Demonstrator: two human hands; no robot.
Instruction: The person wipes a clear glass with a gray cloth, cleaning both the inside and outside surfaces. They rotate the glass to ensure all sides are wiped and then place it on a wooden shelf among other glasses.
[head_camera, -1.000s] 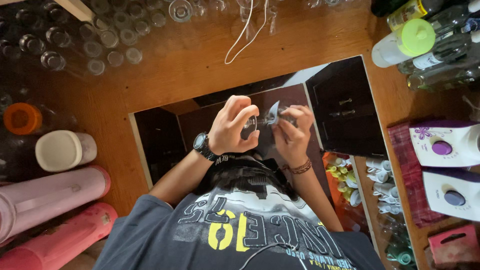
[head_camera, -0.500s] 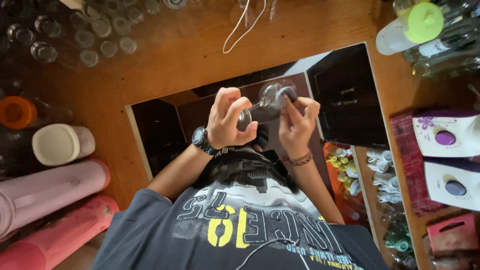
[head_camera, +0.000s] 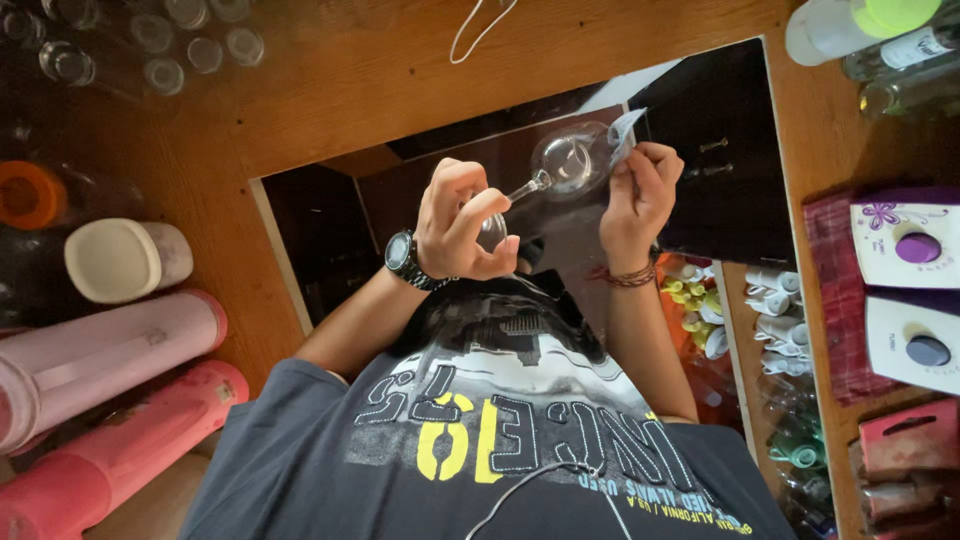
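The left hand (head_camera: 462, 222), a dark watch (head_camera: 402, 258) at its wrist, is curled tight around the foot and lower stem of a clear stemmed glass (head_camera: 568, 160). The stem runs up and to the right out of its fingers. The bowl ends at the right hand (head_camera: 640, 195), whose fingers are pinched together on a white scrap (head_camera: 625, 130) (paper or cloth, I cannot tell which) pressed to the far side of the bowl.

A second ago both hands were huddled close around the glass, so that it was mostly hidden. Half a second ago they had begun to part. Now they are spread along its length, the bowl is in plain view between them, and the scrap sits on its rim side rather than buried in the fingers. The glass is held in the air in front of the chest, above a dark framed opening (head_camera: 320, 240) in the wooden bench (head_camera: 330, 90), and it touches nothing else.

There is room directly around the hands. The bench is crowded farther out:
- Upturned glasses (head_camera: 150, 40) stand at the far left.
- A white cord (head_camera: 480, 25) lies at the top.
- Bottles (head_camera: 850, 25) stand at the top right, near the right hand's side.
- Purple-and-white boxes (head_camera: 905, 245) lie along the right edge.
- Pink rolls (head_camera: 110, 350) lie well apart to the left.
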